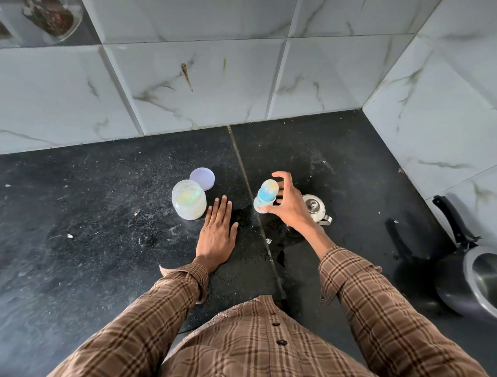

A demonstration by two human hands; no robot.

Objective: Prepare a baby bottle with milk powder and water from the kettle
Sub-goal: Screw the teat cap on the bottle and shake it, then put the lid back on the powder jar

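Note:
A baby bottle point(265, 196) with a blue collar and a clear cap stands upright on the black countertop point(100, 211). My right hand point(290, 209) wraps loosely around it, thumb on its lower body, fingers behind it, index finger lifted. A small steel kettle point(315, 209) with its lid on sits just right of that hand, partly hidden by it. An open plastic jar of milk powder point(189, 200) stands to the left, with its lilac lid point(202, 177) lying behind it. My left hand point(217, 235) lies flat on the counter beside the jar, holding nothing.
A dark pan point(475, 281) with a long black handle sits at the right edge of the counter. Marble-tiled walls point(217, 74) close the back and the right side. Wet patches point(282, 246) lie on the counter under my right wrist.

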